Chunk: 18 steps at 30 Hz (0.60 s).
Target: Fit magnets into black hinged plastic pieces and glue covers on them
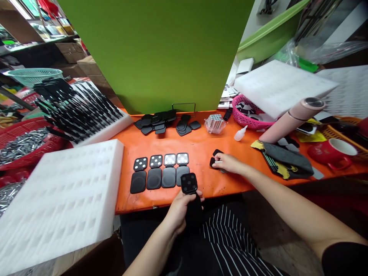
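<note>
At far left a red basket [53, 148] holds metal pins, and beside it a white foam block [71, 184] reaches the left edge of the orange table [198, 149]; behind, a foam tray [110, 129] carries upright black pieces [86, 109]. Four two-part black pieces [154, 178] lie in a row close to the near edge, dotted squares pointing away from the person, with bare orange cloth between them and the black plates [161, 119] below the green panel [172, 50]. The left hand [181, 209] grips a black folding piece [189, 184] over the near edge, its long axis running away from the person, dotted square at the far end. Bare cloth separates it from the right hand [227, 163], its fingertips pinched together on a thin pale strip [218, 161] at some black pads [217, 152]. Beyond sits a clear bag of metal cylinders [216, 121], then a small white bottle [240, 133] and a pink basket [238, 114] of black and white pieces. A flask [290, 119] and red mug [320, 153] crowd the right; the mug's contents are hidden.
</note>
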### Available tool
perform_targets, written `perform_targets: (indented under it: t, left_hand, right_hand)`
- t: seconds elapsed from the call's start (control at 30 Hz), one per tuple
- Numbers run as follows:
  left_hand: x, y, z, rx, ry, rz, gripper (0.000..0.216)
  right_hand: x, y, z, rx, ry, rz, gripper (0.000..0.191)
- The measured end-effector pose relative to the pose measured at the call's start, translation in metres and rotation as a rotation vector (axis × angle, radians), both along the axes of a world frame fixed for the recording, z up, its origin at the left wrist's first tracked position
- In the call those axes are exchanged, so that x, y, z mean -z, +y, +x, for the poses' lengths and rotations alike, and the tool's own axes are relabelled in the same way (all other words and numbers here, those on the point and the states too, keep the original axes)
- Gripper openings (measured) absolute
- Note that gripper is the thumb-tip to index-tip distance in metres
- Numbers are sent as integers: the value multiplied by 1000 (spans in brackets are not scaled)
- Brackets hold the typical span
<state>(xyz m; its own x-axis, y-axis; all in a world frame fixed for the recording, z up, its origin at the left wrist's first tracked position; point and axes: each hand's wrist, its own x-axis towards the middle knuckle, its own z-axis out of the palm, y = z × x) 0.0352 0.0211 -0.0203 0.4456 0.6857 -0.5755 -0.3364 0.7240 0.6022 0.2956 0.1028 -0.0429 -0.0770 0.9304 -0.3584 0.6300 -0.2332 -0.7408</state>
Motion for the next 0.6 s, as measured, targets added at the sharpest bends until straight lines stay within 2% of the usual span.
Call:
perform_targets:
  t: [0.13, 0.27, 0.43, 0.5, 0.6]
  left_hand:
    - [0, 0, 2, 5, -2, -11, 14]
    - [3, -1, 3, -14, 3, -28, 16]
    - [2, 1, 0, -34, -83, -39, 20]
    - [0, 1, -1, -45, -158, -86, 25]
    - [-3, 2, 1, -61, -253, -193, 29]
  right_hand:
    - [3, 1, 3, 40, 116, 25, 27]
    - [3, -2, 5, 143, 332, 27, 34]
    - [-6, -9, 7, 388, 626, 144, 35]
    - [-8, -13, 8, 497, 729, 196, 32]
    - [-9, -20, 10, 605, 850, 181, 30]
